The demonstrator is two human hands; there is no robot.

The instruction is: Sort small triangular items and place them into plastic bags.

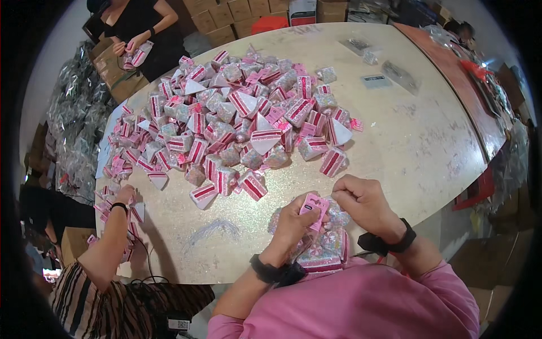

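At the near edge of the table (429, 152) the person is in the middle of packing one small packet (333, 217): a pink card (312, 204) is being fitted to the top of a clear bag of glittery bits, and by the look of it the card is not yet seated. The left hand (293, 223) is curled around the card, thumb and fingers pinching it from below and behind. The right hand (364, 202) is closed loosely, its fingertips pressed together on the upper edge of the packet just beside the card, so both hands grip the same piece between them. The next move probably calls for a small, careful pinch and fold, lining the card up square with the bag's mouth while the other hand keeps the bag from slipping. A few finished packets (322, 257) lie at the table's near edge under the wrists, touching the person's pink sleeve. A big heap of pink and white striped packets (237, 121) covers the far left part of the table, well apart from the hands. A co-worker's hand (125, 195) rests at the left edge, and another person stands at the far left corner holding a packet.
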